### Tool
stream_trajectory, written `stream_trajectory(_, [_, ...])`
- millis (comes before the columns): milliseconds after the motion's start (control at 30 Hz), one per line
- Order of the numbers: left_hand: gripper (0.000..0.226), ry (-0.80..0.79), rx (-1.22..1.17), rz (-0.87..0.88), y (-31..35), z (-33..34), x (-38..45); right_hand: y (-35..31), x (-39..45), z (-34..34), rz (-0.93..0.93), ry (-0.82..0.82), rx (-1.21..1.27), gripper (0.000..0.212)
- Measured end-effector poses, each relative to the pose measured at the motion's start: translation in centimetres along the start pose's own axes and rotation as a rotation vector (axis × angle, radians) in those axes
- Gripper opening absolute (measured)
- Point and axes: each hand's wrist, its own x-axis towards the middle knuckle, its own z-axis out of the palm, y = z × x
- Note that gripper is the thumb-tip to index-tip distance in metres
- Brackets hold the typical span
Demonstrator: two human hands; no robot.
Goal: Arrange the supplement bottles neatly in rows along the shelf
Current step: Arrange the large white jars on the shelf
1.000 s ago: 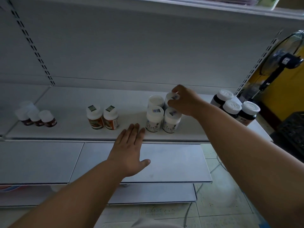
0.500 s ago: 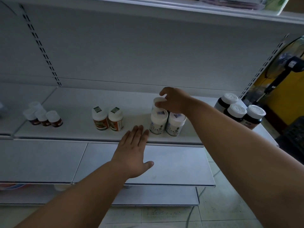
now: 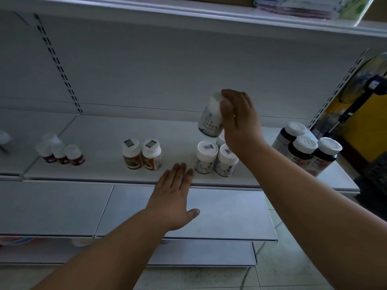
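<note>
My right hand (image 3: 238,120) grips a white supplement bottle (image 3: 210,116) and holds it in the air, slightly tilted, above a cluster of matching white bottles (image 3: 206,156) on the white shelf (image 3: 100,170). One bottle of that cluster is partly hidden behind my right wrist. My left hand (image 3: 174,193) lies flat and empty, fingers together, with its fingertips at the shelf's front edge just left of the cluster. Two white-capped bottles with orange labels (image 3: 141,153) stand side by side further left.
Three small dark red bottles (image 3: 60,153) stand at the shelf's left end. Three large dark bottles with white caps (image 3: 305,149) stand at its right end. Lower shelves (image 3: 52,208) jut out below. A standing fan (image 3: 368,84) and a yellow wall are to the right.
My right hand has lifted one white bottle up off the back of the cluster into the air. My left hand has stayed at the shelf edge.
</note>
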Motion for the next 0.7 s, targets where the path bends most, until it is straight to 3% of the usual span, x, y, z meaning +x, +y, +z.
stream_trajectory(133, [0.106, -0.004, 0.007, 0.007, 0.0, 0.0, -0.1, -3.4, -2.3, -1.3, 0.395, -0.028, 0.730, 0.043])
stream_trajectory(267, [0.105, 0.001, 0.006, 0.008, -0.1, 0.0, -0.1, -4.4, -4.8, -2.2, 0.798, -0.123, 1.307, 0.061])
stream_trajectory(433, [0.107, 0.009, -0.005, -0.002, 0.1, -0.1, -0.1, -4.2, -6.0, -2.9, 0.921, -0.316, 1.457, 0.071])
stream_trajectory(700, [0.111, 0.028, -0.015, -0.005, 0.0, 0.1, -0.2, -4.0, -6.3, -3.3, 0.859, -0.525, 1.507, 0.060])
